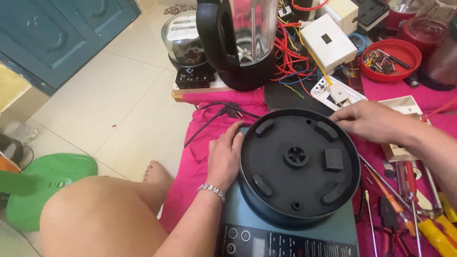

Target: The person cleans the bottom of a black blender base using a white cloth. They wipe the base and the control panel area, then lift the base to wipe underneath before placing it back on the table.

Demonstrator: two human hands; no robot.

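Observation:
A round black appliance base (297,164) lies upside down on a dark induction cooktop (290,233), showing rubber feet and a central hub. My left hand (224,154), with a bead bracelet at the wrist, rests flat against the base's left rim, fingers apart. At the base's upper right rim, my right hand (373,121) touches the edge with curled fingers. Neither hand holds a tool.
A black blender jug (238,43) and a glass jar (183,40) stand behind. Red wires (290,52), white sockets (328,40), a red bowl of small parts (390,59) lie at the back right. Screwdrivers and pliers (409,200) lie right. My bare knee (95,214) is lower left.

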